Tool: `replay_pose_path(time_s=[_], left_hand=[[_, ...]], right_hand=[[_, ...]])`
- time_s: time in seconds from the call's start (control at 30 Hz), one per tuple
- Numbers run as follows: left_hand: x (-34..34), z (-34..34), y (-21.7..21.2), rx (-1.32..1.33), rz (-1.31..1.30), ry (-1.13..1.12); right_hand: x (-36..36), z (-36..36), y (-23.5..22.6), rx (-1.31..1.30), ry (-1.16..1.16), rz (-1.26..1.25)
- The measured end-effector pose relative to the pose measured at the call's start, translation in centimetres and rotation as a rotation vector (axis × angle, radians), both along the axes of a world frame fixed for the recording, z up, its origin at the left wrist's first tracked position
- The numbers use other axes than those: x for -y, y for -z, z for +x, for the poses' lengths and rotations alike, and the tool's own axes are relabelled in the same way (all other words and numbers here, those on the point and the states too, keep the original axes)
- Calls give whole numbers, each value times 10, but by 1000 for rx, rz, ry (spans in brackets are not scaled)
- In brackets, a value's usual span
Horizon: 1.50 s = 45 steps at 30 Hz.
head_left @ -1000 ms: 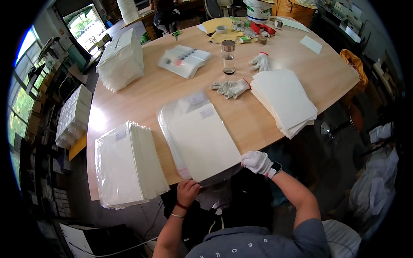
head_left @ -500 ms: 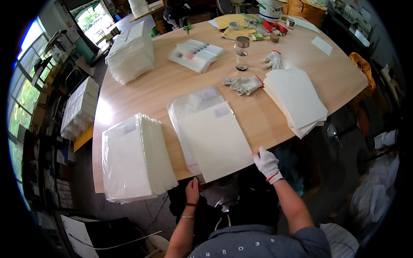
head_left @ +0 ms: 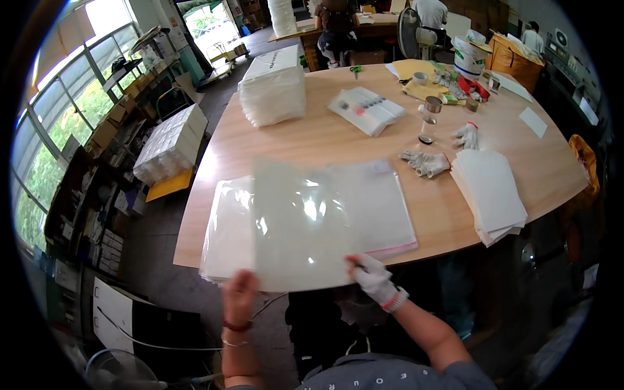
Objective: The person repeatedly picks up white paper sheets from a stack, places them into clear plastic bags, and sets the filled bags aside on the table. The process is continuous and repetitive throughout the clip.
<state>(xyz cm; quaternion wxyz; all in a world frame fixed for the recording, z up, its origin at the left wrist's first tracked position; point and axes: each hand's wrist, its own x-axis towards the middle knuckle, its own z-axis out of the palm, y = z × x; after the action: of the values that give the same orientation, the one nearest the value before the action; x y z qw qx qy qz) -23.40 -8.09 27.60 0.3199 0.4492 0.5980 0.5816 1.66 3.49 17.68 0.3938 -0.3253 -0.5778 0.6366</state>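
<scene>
I hold a clear plastic bag [head_left: 299, 224] up in front of me over the near table edge. My bare left hand [head_left: 239, 294] grips its lower left corner. My right hand [head_left: 372, 275], in a white glove, grips its lower right edge. Behind the raised bag lies a stack of clear bags [head_left: 380, 201] on the wooden table [head_left: 325, 140], and to its left a pile of white sheets [head_left: 224, 227], partly hidden by the raised bag.
A white sheet stack [head_left: 489, 195] lies at the right. Loose white gloves [head_left: 426, 162], a glass jar [head_left: 429, 120], packets [head_left: 365, 109] and a tall white stack [head_left: 273, 88] sit farther back. People stand at a far desk [head_left: 338, 19]. Boxes [head_left: 170, 143] stand on the floor at left.
Both hands were at the near edge of the flat bag stack; now they have lifted one clear bag up off it. The view has shifted nearer to the table.
</scene>
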Motion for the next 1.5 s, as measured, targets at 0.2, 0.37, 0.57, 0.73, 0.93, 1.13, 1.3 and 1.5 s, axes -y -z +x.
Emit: replay_pose_path(time_s=[0.2,0.37,0.57,0.73,0.93,1.13,1.3,1.5], left_hand=[[27,-158,44,-717,-253,-399],[-5,-113,27,-1333,-287,-395],[-47,-88,51,-1206,-535,7],[-37,-89,51,-1177,-547,-63],[-34,-71,39,-1433,-225,-265],[-34,13,19,-865,297,173],[-99,93,49,-691,176,574],[-178,132,155,-1168,-132,269]], right_hand=[[-8,-124,-43,95,-192,354],[-12,-126,-43,205,-215,647],[-30,-54,-20,59,-212,375],[-59,133,6,808,469,706],[-80,279,-7,1643,721,666],[-90,312,-9,1236,739,369],[-99,334,6,-179,1035,-314],[-131,366,-24,-68,1086,-556]])
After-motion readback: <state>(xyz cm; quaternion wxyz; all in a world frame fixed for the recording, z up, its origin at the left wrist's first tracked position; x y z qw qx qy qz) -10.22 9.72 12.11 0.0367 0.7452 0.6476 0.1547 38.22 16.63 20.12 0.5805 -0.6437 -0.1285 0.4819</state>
